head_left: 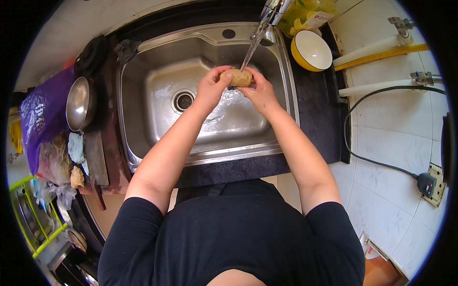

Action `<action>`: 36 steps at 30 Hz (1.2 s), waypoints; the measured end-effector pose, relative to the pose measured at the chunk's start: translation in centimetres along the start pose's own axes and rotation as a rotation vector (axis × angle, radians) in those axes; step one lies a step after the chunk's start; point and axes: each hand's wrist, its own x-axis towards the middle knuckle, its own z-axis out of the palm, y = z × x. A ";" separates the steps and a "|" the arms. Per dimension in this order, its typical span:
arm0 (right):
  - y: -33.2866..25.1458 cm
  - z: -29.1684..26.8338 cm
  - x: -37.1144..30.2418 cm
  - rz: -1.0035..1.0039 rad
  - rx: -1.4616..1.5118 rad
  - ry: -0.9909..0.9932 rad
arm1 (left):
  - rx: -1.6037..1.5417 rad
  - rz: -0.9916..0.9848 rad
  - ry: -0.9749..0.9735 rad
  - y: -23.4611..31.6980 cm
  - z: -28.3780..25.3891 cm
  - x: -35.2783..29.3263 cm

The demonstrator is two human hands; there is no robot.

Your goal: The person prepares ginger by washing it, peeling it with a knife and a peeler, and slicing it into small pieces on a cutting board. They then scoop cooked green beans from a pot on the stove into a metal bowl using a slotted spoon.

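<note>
Nearest, a black short-sleeved shirt (214, 229) is seen, with both bare forearms stretched forward over the dark stone surface (315, 107). To the left, a flat grey blade with a brown wooden handle (97, 155) is laid with its handle toward the person, and a small knobbly tan piece (77, 177) is seen beside it. Farther in, a rectangular stainless-steel sink (157, 90) is set into the surface, its round drain (184, 101) left of the hands.

Above the basin's right part, a tan, oblong, potato-like lump (240, 77) is held. Its long axis is laid crosswise, nearly level from left to right, with one end pointed at each palm. The left end is pinched between thumb and fingers by the left hand (213, 88); the right end is gripped by the curled fingers of the right hand (262, 91). Its top is met by a slanting stream of water (253, 45).

At far left, a shiny metal bowl (78, 105) is tilted beside a purple plastic bag (47, 109), on which large white characters are printed. At far right, a yellow bowl with a white interior (312, 51) is placed near the chrome tap (275, 12). Behind it, a yellow-green container (298, 14) is marked with pictured lemons and a pale label bearing reddish print.
</note>
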 end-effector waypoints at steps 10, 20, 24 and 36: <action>-0.4 0.7 0.3 0.057 -0.086 -0.119 | 0.385 -0.008 -0.123 0.5 -0.6 -0.7; -3.1 2.4 -0.6 -0.021 -0.371 -0.249 | 0.631 -0.277 0.078 1.4 -0.9 -3.6; -2.6 2.5 -0.2 0.219 -0.198 -0.280 | 0.401 -0.298 -0.065 0.5 -2.9 -4.2; 7.3 4.0 -0.7 0.194 -0.148 0.123 | -0.124 -0.240 0.336 2.4 -10.8 -13.7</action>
